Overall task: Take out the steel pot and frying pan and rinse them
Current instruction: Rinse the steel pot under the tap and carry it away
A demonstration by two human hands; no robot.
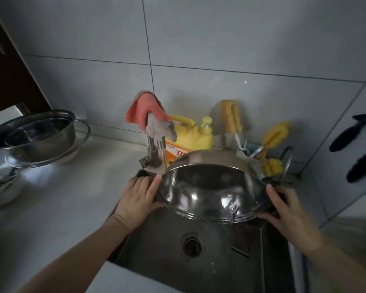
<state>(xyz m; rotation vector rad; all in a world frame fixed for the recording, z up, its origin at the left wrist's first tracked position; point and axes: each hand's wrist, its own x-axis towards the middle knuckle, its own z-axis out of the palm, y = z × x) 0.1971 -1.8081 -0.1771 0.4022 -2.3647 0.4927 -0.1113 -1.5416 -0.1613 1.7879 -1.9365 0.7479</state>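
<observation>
Both forearms reaching in over the sink (148,246). Left hand (138,199) and right hand (287,212) gripping opposite side handles of the steel pot (209,195), tilted above the sink's drain (193,244). Faucet (154,146) and yellow detergent bottle (188,138) behind the sink; nested steel bowls (34,134) well left of it.

Left grip (138,195): fingertips hidden behind steel pot (211,191) rim; handle under them not visible. Right grip (287,210): blurred, dark handle under palm only partly seen. Pot's underside hidden, facing away. Detergent bottle (188,136) beyond grips: lower label covered by pot, text unreadable. Faucet (154,151) top wrapped by cloths (150,115). Far left of left grip, dishes (0,185) cut by frame edge, blurred. Dark utensils (355,142) right of right grip: smeared, unidentifiable.
</observation>
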